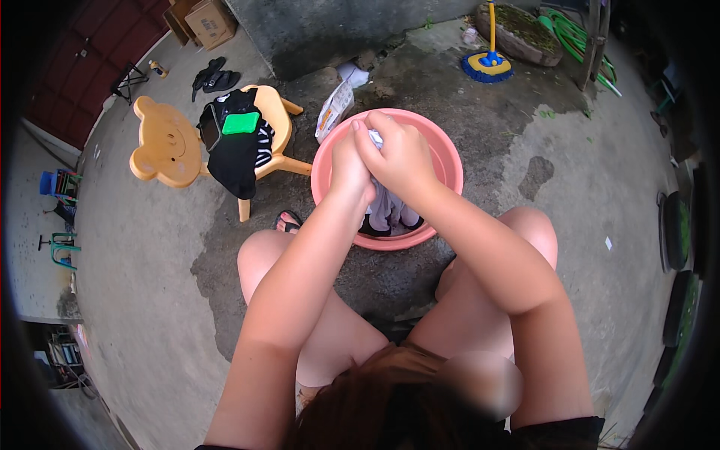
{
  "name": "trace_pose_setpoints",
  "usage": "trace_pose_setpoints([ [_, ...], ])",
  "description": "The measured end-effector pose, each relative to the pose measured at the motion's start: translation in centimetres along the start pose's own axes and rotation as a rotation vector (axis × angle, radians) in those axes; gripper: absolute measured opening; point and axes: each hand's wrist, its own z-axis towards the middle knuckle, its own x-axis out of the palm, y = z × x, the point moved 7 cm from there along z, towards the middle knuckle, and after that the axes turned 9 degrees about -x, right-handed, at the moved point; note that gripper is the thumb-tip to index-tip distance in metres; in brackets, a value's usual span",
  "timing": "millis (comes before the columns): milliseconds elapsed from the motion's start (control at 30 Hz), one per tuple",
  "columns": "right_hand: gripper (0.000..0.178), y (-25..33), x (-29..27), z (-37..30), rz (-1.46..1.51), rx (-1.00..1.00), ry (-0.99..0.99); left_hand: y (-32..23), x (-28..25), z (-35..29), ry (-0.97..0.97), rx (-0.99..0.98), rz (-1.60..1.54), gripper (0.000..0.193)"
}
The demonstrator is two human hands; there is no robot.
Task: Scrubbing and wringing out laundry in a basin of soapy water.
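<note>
Both my hands are raised together above a round pink basin on the wet ground between my knees. My left hand and my right hand press against each other, fingers closed over a pale wad of cloth, a bit of which shows white at the top. Below them, a greyish-lilac cloth hangs down into the basin; whether it is one piece with the wad is hidden by my hands and wrists. Dark fabric shows at the basin's bottom near its front rim.
To the left stands a yellow chair with a bear-shaped back, holding dark clothes and a bright green rectangular item. A white printed bag leans behind the basin. Farther off are a blue-yellow brush head, a stone and black sandals.
</note>
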Motion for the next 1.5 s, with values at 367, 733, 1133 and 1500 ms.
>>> trace_pose_setpoints([
  [367,0.032,-0.7,-0.1,0.0,0.033,0.027,-0.028,-0.3,0.2,-0.4,-0.027,0.012,0.06,0.039],
  [733,0.033,-1.1,-0.7,0.5,0.019,0.072,-0.022,-0.3,0.7,-0.8,-0.034,-0.036,0.088,0.037],
  [1133,0.033,-1.3,-0.6,0.4,0.044,0.083,-0.005,-0.5,1.2,-1.5,-0.052,-0.026,0.083,0.032],
  [1500,0.033,-2.7,-1.3,1.1,-0.038,0.114,-0.035,-0.2,1.7,-1.2,-0.006,-0.003,0.121,0.033],
])
